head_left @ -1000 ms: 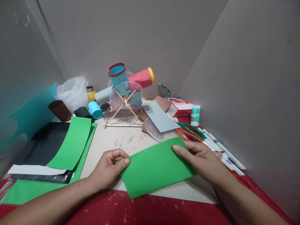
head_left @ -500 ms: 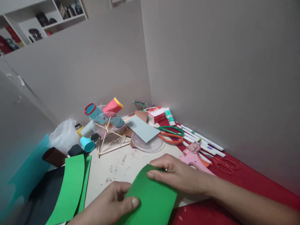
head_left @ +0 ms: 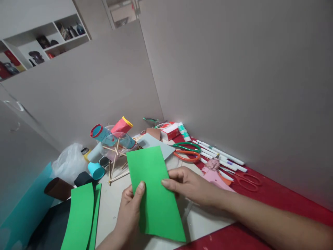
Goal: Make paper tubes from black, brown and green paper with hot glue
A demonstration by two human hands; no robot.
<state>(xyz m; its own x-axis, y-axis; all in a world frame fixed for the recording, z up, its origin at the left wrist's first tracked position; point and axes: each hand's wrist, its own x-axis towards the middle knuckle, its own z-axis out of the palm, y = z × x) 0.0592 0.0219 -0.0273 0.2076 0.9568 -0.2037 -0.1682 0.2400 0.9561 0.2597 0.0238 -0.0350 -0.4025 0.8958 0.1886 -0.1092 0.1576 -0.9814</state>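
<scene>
A rectangular piece of green paper [head_left: 154,194] is held up above the white board [head_left: 203,218], tilted so its broad face shows. My left hand [head_left: 130,208] pinches its left edge, thumb on the front and fingers behind. On the right edge, my right hand [head_left: 184,184] grips it the same way, a little higher up. More green paper strips [head_left: 79,215] lie at the left, on top of a black sheet [head_left: 52,225].
Behind the paper stand a stick frame [head_left: 114,166] and several paper tubes [head_left: 99,132]. Scissors with green and orange handles [head_left: 187,158], white markers [head_left: 223,152], a pink glue gun [head_left: 214,177] and red-handled scissors [head_left: 248,182] lie right. Grey walls [head_left: 221,69] close off the back.
Both hands have raised the green paper and turned it more upright, so its full length now shows. The camera view has tipped slightly upward.
</scene>
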